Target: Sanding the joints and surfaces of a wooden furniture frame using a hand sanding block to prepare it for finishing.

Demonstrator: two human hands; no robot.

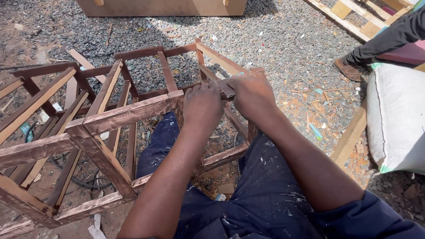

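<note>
Closest to the camera, dark blue work trousers speckled with white paint (265,194) cover the person's legs, and both bare arms reach forward over them. Just past the knees, the left hand (202,106) is curled over the top rail of a brown stained wooden frame shaped like an open box (128,115). Its fingers are bent and pressed together on the wood. Right beside it, the right hand (253,94) has its fingers closed around a small flat grey-brown piece (226,88), maybe sandpaper, but it is hard to tell. That piece pokes out between the two hands and lies on the frame's rail, touching the fingertips of both. On the left, a second brown wooden frame (40,88) stands against the first. Grey gravel ground (274,35) with wood chips lies under everything. Off to the right sits a big white sack (394,119). Farther back, another person's brown shoe (347,70) and dark sleeve show near pale wooden planks (354,17).
</note>
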